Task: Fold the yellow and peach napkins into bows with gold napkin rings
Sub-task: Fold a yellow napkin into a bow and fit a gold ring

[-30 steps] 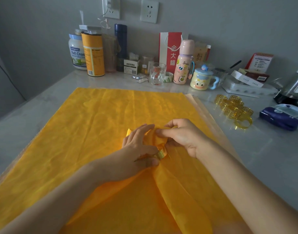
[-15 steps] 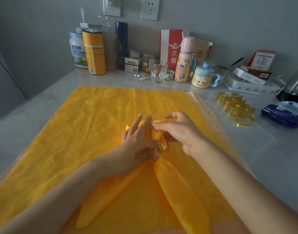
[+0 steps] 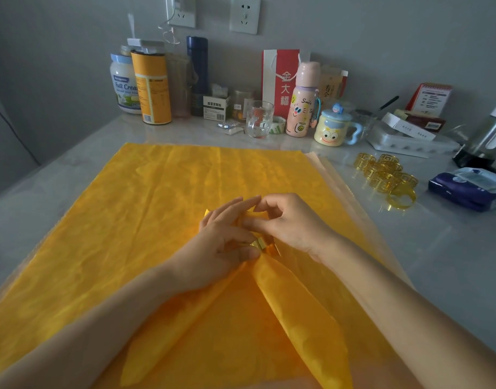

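The folded napkin [image 3: 303, 313] you are working on lies just below the middle of the frame, on top of the flat yellow sheets [image 3: 157, 209]. Its two long tails fan down toward the bottom edge, and its gathered neck passes through a ring [image 3: 259, 244] at the centre. Your left hand [image 3: 221, 248] pinches that ring between thumb and fingers and pins the neck to the cloth. Your right hand [image 3: 293, 227] is curled, with its fingertips nipping the small bunch of fabric above the ring, where the loops of the bow should form. The loops themselves are mostly hidden under your fingers, so I cannot tell how even they are. By my reading you are at the shaping step of the first yellow bow: the ring is on and the tails are out, but the top is not yet spread. The next move likely calls for a firm hold on the ring while you tease each loop sideways, gently enough that the neck does not slide back through. The peach napkins [image 3: 339, 189] show only as a pale edge along the right side of the yellow sheets, untouched. The spare rings [image 3: 385, 175] sit in a cluster at the right of the frame on the table [image 3: 451, 265], within reach for the next bow.
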Demonstrator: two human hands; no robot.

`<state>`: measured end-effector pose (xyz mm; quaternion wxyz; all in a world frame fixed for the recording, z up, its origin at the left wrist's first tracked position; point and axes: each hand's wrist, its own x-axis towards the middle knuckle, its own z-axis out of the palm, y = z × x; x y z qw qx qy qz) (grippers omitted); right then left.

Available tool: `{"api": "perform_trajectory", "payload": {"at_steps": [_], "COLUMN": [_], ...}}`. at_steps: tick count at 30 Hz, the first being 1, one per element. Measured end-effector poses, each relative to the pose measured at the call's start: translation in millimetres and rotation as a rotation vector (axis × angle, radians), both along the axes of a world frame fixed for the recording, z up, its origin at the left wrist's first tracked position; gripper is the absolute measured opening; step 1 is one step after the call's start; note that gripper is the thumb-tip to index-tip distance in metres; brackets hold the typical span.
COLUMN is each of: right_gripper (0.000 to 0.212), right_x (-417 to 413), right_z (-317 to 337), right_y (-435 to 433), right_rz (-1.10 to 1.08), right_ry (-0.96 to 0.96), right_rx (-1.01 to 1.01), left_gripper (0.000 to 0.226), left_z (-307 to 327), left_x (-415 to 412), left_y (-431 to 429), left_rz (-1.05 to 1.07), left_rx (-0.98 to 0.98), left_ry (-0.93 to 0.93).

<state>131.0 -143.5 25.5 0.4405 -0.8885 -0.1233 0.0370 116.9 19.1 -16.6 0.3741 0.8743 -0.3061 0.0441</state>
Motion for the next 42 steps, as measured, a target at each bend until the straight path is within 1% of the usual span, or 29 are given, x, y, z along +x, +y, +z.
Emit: {"api": "perform_trajectory", "payload": {"at_steps": [2,4,6,7,9,12,14,15,18,19,22,24,27,29,30,32,33,34,35,36,39,40,42], "right_gripper": [0.03,0.038,0.036,0.029,0.015,0.008,0.005,0.005,0.025,0.029,0.034,0.035,0.044,0.046,0.045,0.041,0.033,0.026,0.021,0.019,0.029,0.032,0.031], "right_x": [-1.5,-2.4,-1.4,-0.7,1.4,2.5,1.6,1.4,2.5,3.1,3.8,3.4,4.3,5.4,4.8,-5.3,-15.2,-26.4,-38.4,-50.5,-78.6,-84.1,-89.3], "right_z": [0.5,2.0,3.4,3.9,4.2,0.5,0.8,1.6,2.5,2.6,-3.7,-9.3,-18.3,-23.3,-26.0,-30.2,-29.9,-29.1,-28.0,-27.5,-29.5,-31.2,-33.4], "right_y": [-0.3,-3.2,-9.2,-12.1,-15.3,-12.9,-12.5,-12.5,-14.4,-13.4,-9.6,-7.8,-6.7,-3.1,-2.1,-2.0,-3.1,-5.0,-6.5,-6.9,-3.5,-1.8,1.0], "right_rz": [0.069,0.095,0.108,0.123,0.143,0.155,0.186,0.204,0.206,0.197,0.195,0.199,0.214,0.172,0.117,-0.03,-0.088,-0.117,-0.123,-0.122,-0.087,-0.055,-0.004], "right_ry": [0.028,0.107,0.16,0.162,0.113,0.002,-0.061,-0.06,-0.009,-0.03,-0.202,-0.232,-0.141,-0.142,-0.225,-0.517,-0.65,-0.729,-0.749,-0.715,-0.415,-0.339,-0.257], "right_rx": [0.018,0.046,0.052,0.052,0.067,0.131,0.121,0.099,0.015,-0.017,-0.159,-0.204,-0.116,-0.074,-0.096,-0.189,-0.214,-0.222,-0.236,-0.254,-0.23,-0.214,-0.155], "left_gripper": [0.037,0.038,0.042,0.045,0.047,0.048,0.042,0.037,0.03,0.029,0.028,0.025,0.029,0.024,0.022,0.025,0.031,0.038,0.041,0.04,0.037,0.032,0.022], "left_z": [-2.3,-3.3,-3.7,-3.5,-4.3,-6.3,-6.6,-6.6,-7.4,-7.9,-9.2,-8.7,-7.4,-6.1,-5.9,-5.6,-5.4,-4.7,-5.4,-4.9,-1.9,0.2,4.4], "left_x": [1.6,2.4,2.4,2.1,2.7,4.1,4.3,4.5,4.5,4.9,6.8,7.4,7.2,6.7,6.7,7.5,7.9,7.8,8.3,8.6,7.4,6.0,2.3], "left_y": [-0.1,0.8,1.8,1.5,1.4,2.0,2.9,3.2,3.9,4.0,4.4,4.3,3.5,3.0,3.4,4.5,5.2,5.5,5.9,5.8,5.2,4.6,2.3], "left_rz": [0.018,0.029,0.035,0.039,0.052,0.059,0.056,0.051,0.034,0.032,0.033,0.03,0.026,0.029,0.039,0.059,0.067,0.068,0.064,0.06,0.071,0.079,0.095], "left_rx": [-0.043,-0.082,-0.067,-0.051,-0.041,-0.063,-0.093,-0.106,-0.128,-0.136,-0.15,-0.175,-0.185,-0.173,-0.173,-0.186,-0.19,-0.188,-0.181,-0.169,-0.155,-0.172,-0.218], "left_ry": [-0.018,-0.002,0.01,0.012,0.022,0.028,0.051,0.062,0.081,0.081,0.058,0.064,0.085,0.095,0.103,0.124,0.125,0.114,0.102,0.098,0.13,0.158,0.201]}}
